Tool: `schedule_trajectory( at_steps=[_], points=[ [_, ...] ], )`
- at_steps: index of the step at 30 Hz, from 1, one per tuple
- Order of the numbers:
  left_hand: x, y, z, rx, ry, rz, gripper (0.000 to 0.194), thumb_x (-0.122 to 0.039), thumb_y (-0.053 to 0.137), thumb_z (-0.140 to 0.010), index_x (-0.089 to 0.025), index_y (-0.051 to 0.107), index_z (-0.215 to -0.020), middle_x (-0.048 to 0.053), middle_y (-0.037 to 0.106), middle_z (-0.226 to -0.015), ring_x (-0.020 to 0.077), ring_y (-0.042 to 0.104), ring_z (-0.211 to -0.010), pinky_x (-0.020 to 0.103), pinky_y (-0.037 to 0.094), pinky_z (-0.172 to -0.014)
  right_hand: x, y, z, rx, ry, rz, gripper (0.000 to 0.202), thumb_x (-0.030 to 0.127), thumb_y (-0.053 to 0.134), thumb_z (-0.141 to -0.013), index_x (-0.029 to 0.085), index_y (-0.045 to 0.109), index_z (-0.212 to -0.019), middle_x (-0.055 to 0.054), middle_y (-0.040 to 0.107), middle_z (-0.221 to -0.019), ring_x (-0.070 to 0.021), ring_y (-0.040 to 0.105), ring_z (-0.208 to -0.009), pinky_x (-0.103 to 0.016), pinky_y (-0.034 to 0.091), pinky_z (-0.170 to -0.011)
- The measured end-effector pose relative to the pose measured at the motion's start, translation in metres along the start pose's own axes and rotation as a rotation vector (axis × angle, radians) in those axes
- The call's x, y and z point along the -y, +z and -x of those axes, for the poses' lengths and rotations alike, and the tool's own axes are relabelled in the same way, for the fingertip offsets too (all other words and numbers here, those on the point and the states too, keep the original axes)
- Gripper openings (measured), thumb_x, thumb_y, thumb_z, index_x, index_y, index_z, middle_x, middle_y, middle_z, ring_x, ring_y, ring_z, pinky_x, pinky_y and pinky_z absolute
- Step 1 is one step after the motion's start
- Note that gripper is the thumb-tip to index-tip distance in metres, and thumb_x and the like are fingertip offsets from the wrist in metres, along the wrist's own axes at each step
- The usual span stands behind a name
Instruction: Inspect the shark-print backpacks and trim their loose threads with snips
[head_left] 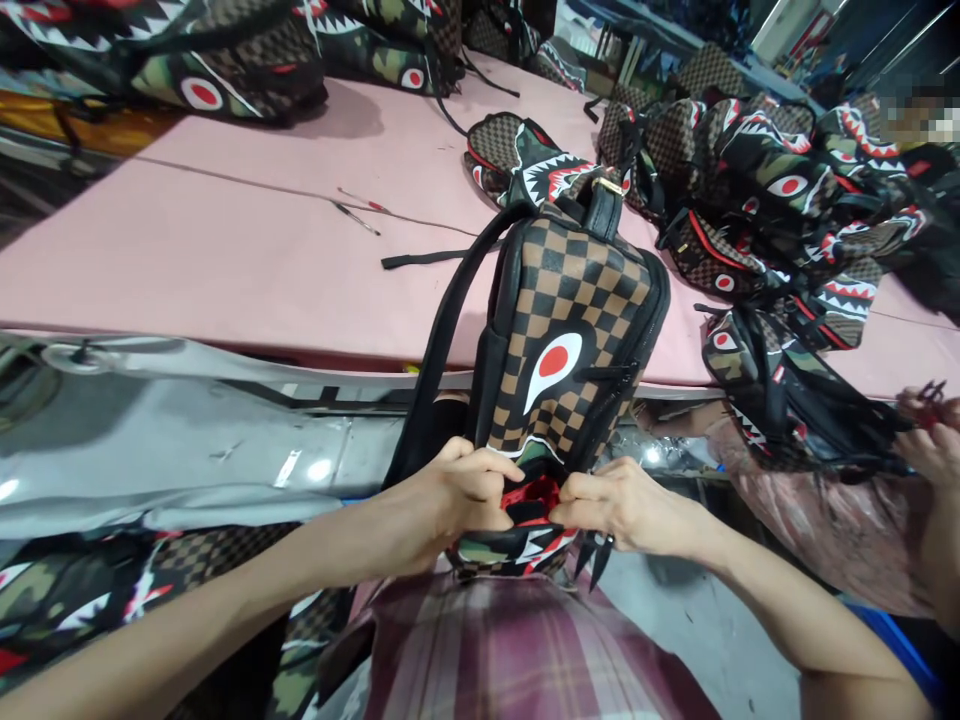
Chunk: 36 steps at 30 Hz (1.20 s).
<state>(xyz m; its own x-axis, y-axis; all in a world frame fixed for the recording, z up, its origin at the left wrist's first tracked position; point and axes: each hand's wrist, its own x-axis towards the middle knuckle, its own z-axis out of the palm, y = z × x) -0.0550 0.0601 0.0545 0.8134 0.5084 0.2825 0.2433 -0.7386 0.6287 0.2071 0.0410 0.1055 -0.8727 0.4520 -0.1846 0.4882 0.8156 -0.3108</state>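
A brown checkered backpack (577, 290) with a red-and-white eye patch leans upright against the pink table's front edge, close to my body. Its lower pocket (534, 492) gapes, showing a red lining. My left hand (476, 490) pinches the pocket's left edge, fingers bent inward. On the opposite side, my right hand (611, 502) grips the right edge, with thumb and fingers pressed together. Small black scissors or a pointed tool (596, 560) hang below my right hand; how they are held is hidden.
The pink table (247, 240) holds piled shark-print bags (780, 190) at right and more bags (247, 70) at upper left. Thread snips (358, 218) lie on it. Another person's hand (934, 450) touches a bag (795, 400) at right. Bags (97, 600) sit lower left.
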Motion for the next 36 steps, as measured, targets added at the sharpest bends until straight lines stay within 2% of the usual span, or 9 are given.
schedule_trajectory(
  at_steps=[3, 7, 10, 13, 17, 21, 28, 31, 36],
  points=[
    [0.0, -0.005, -0.001, -0.008, -0.033, 0.141, 0.03, -0.007, 0.048, -0.074, -0.025, 0.066, -0.09, 0.005, 0.057, -0.11, 0.0179, 0.049, -0.096, 0.03, 0.042, -0.082, 0.0, 0.0, 0.0, -0.017, 0.014, -0.034, 0.031, 0.011, 0.039, -0.089, 0.021, 0.054, -0.115, 0.0, 0.057, -0.094, -0.0078, 0.045, -0.061, -0.024, 0.029, -0.052],
    [-0.001, -0.002, -0.003, -0.012, -0.009, 0.13, 0.029, -0.011, 0.046, -0.077, -0.027, 0.065, -0.093, 0.004, 0.056, -0.113, 0.0182, 0.048, -0.098, 0.031, 0.04, -0.084, -0.002, -0.004, 0.005, -0.052, 0.017, -0.026, 0.034, 0.011, 0.037, -0.09, 0.021, 0.052, -0.119, -0.003, 0.06, -0.099, -0.0085, 0.051, -0.065, -0.023, 0.032, -0.054],
    [-0.002, 0.004, -0.003, -0.05, 0.032, 0.117, 0.03, -0.012, 0.043, -0.077, -0.028, 0.064, -0.092, 0.004, 0.06, -0.102, 0.0201, 0.049, -0.101, 0.035, 0.036, -0.085, -0.003, -0.01, 0.013, -0.194, 0.034, -0.013, 0.027, 0.015, 0.038, -0.093, 0.02, 0.054, -0.115, -0.004, 0.062, -0.103, -0.0091, 0.056, -0.074, -0.022, 0.036, -0.059],
    [-0.004, 0.008, -0.005, -0.011, 0.071, 0.056, 0.031, -0.01, 0.043, -0.076, -0.027, 0.062, -0.094, 0.004, 0.062, -0.087, 0.0215, 0.047, -0.109, 0.036, 0.034, -0.086, 0.002, -0.021, 0.017, -0.353, 0.2, 0.165, 0.024, 0.024, 0.043, -0.093, 0.02, 0.054, -0.114, -0.004, 0.063, -0.1, -0.0122, 0.056, -0.078, -0.024, 0.037, -0.062],
    [-0.008, 0.006, -0.009, 0.033, 0.065, 0.007, 0.032, -0.007, 0.049, -0.071, -0.026, 0.061, -0.093, 0.003, 0.061, -0.084, 0.022, 0.046, -0.113, 0.036, 0.035, -0.084, 0.012, -0.037, 0.007, -0.31, 0.327, 0.427, 0.034, 0.039, 0.044, -0.091, 0.014, 0.053, -0.111, -0.01, 0.06, -0.099, -0.0183, 0.051, -0.077, -0.03, 0.035, -0.062],
    [-0.009, 0.003, -0.012, 0.061, 0.074, -0.019, 0.028, -0.007, 0.053, -0.068, -0.026, 0.062, -0.087, 0.001, 0.059, -0.078, 0.0221, 0.048, -0.11, 0.034, 0.036, -0.085, 0.009, -0.045, -0.011, -0.198, 0.131, 0.497, 0.021, 0.014, 0.036, -0.093, 0.015, 0.057, -0.094, -0.007, 0.059, -0.089, -0.0165, 0.046, -0.074, -0.031, 0.029, -0.061],
    [-0.01, 0.002, -0.012, 0.055, 0.049, -0.011, 0.023, -0.012, 0.053, -0.073, -0.026, 0.064, -0.087, 0.002, 0.061, -0.084, 0.0214, 0.05, -0.107, 0.033, 0.037, -0.088, -0.009, -0.034, -0.038, -0.141, -0.216, 0.507, 0.027, 0.012, 0.036, -0.095, 0.013, 0.058, -0.08, -0.004, 0.054, -0.078, -0.015, 0.044, -0.077, -0.03, 0.029, -0.065],
    [-0.009, 0.002, -0.013, 0.041, 0.048, -0.006, 0.022, -0.012, 0.051, -0.077, -0.025, 0.065, -0.088, 0.003, 0.062, -0.082, 0.0208, 0.051, -0.106, 0.033, 0.037, -0.088, -0.013, -0.029, -0.04, -0.171, -0.258, 0.514, 0.027, 0.012, 0.035, -0.095, 0.012, 0.058, -0.08, -0.004, 0.053, -0.075, -0.0148, 0.045, -0.075, -0.03, 0.03, -0.064],
    [-0.009, 0.005, -0.012, -0.012, 0.039, -0.104, 0.023, -0.011, 0.047, -0.081, -0.026, 0.064, -0.085, 0.001, 0.063, -0.081, 0.0195, 0.05, -0.109, 0.033, 0.035, -0.087, -0.015, -0.028, -0.036, -0.186, -0.186, 0.501, 0.029, 0.011, 0.03, -0.096, 0.012, 0.057, -0.086, -0.004, 0.055, -0.075, -0.0138, 0.045, -0.071, -0.029, 0.032, -0.065]
  ],
)
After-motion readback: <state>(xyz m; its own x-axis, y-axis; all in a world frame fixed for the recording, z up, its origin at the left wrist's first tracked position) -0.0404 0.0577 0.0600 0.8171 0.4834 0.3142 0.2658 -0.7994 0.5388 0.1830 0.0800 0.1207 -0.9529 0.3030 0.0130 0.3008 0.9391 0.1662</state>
